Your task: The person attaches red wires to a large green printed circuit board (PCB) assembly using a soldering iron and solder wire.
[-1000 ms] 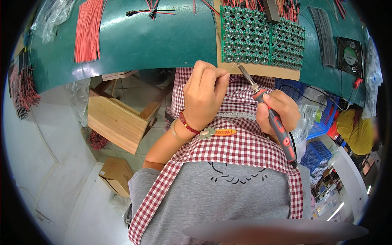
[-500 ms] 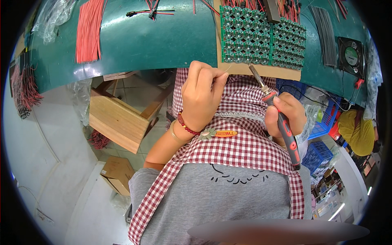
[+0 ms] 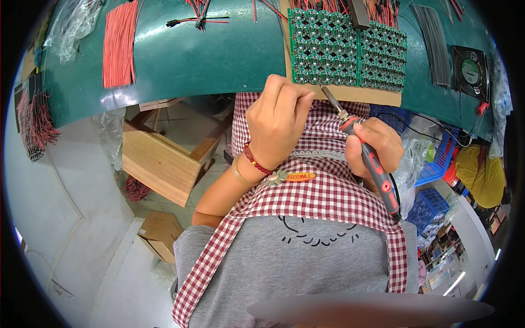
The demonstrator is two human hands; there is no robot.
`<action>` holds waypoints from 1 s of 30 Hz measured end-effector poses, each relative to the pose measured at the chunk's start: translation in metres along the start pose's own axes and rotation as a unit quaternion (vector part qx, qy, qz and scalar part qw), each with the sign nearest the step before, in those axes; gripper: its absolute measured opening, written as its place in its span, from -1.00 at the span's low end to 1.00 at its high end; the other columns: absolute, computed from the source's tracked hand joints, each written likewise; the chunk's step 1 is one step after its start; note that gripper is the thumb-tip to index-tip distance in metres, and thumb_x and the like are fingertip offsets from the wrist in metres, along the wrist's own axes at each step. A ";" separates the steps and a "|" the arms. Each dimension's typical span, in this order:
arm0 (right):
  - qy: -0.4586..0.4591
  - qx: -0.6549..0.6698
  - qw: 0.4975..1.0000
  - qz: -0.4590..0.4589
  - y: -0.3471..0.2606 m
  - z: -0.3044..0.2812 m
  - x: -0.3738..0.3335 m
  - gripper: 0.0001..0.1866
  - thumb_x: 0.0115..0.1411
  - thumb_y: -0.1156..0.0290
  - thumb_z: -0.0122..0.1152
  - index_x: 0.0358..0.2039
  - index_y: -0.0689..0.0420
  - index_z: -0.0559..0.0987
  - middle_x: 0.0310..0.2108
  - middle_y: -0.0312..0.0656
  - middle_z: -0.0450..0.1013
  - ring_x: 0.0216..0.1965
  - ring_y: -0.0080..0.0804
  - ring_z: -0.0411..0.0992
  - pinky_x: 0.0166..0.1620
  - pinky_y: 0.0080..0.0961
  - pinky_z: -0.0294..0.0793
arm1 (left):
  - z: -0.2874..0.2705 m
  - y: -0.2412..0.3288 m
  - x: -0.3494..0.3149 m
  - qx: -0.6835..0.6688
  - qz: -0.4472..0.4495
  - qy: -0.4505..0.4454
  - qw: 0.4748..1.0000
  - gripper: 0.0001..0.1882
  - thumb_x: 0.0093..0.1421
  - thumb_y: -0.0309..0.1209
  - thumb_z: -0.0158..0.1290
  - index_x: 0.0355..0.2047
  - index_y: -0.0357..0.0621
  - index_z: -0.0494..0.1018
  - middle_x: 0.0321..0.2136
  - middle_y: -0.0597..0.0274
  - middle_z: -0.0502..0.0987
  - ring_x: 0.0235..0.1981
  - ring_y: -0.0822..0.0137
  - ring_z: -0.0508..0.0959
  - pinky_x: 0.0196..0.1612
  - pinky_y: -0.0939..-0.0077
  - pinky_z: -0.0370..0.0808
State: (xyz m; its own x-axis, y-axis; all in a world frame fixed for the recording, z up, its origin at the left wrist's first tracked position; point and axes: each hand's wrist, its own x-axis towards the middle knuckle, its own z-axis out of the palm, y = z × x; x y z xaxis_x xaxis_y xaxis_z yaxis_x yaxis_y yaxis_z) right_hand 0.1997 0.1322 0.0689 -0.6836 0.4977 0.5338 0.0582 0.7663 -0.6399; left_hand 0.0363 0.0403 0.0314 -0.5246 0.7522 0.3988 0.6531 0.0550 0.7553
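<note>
My right hand (image 3: 383,143) grips a red-and-black soldering iron (image 3: 386,188). Its metal tip points up and left, at the near edge of a green circuit board panel (image 3: 324,50). Just left of that tip, my left hand (image 3: 276,123) is closed in a pinch at the same edge. A thin solder wire showed at those fingertips a moment ago; now it is hardly visible. A second green panel (image 3: 384,59) adjoins the first on the right. Both lie on a tan board (image 3: 377,97) at the table's near edge, with red and black wires along their far side.
The green table (image 3: 208,54) carries a bundle of red wires (image 3: 119,46) at left and grey wires (image 3: 433,46) at right. A dark metal bar (image 3: 359,13) rests over the panels. A black fan (image 3: 470,72) stands far right. Below left is a wooden stool (image 3: 161,161).
The soldering iron's tip has shifted left and slightly up along the panel's near edge. My left hand has moved slightly up and right, closer to the panel, still pinching.
</note>
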 end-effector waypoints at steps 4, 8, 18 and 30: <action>0.001 -0.003 1.000 -0.006 0.001 0.001 -0.001 -0.75 -0.10 0.61 0.28 -0.33 0.25 0.52 -0.66 -0.15 0.44 -0.69 -0.30 0.44 -0.61 -0.48 0.42 | 0.000 0.000 0.002 0.019 0.009 -0.010 1.000 -0.83 0.00 -0.60 0.28 -0.46 -0.21 0.48 -0.49 0.20 0.45 -0.60 0.32 0.49 -0.58 0.50 0.42; 0.008 -0.001 1.000 -0.007 0.001 0.000 -0.004 -0.75 -0.08 0.60 0.29 -0.32 0.25 0.53 -0.65 -0.16 0.43 -0.69 -0.31 0.43 -0.62 -0.49 0.40 | 0.000 0.002 0.000 0.025 0.006 -0.015 1.000 -0.83 -0.01 -0.59 0.28 -0.46 -0.20 0.48 -0.49 0.21 0.45 -0.60 0.32 0.49 -0.59 0.50 0.41; 0.012 0.001 1.000 -0.012 0.003 0.002 -0.002 -0.76 -0.05 0.58 0.29 -0.31 0.25 0.53 -0.64 -0.16 0.42 -0.69 -0.32 0.42 -0.62 -0.49 0.39 | -0.002 0.003 0.000 0.029 0.000 -0.018 0.999 -0.84 -0.01 -0.60 0.28 -0.46 -0.20 0.49 -0.49 0.21 0.45 -0.60 0.31 0.49 -0.59 0.49 0.40; 0.020 -0.003 1.000 -0.013 0.003 0.001 -0.003 -0.76 -0.06 0.59 0.28 -0.31 0.26 0.53 -0.65 -0.16 0.42 -0.69 -0.30 0.42 -0.63 -0.48 0.39 | 0.002 0.004 0.005 0.027 0.016 -0.014 0.999 -0.82 -0.03 -0.57 0.30 -0.47 -0.20 0.49 -0.51 0.20 0.43 -0.59 0.26 0.48 -0.57 0.45 0.40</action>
State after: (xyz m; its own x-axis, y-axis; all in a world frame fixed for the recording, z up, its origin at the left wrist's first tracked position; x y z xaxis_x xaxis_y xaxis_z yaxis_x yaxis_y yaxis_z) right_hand 0.2010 0.1331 0.0646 -0.6558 0.4931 0.5716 0.0452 0.7815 -0.6223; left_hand 0.0374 0.0459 0.0359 -0.4887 0.7720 0.4065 0.6972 0.0655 0.7138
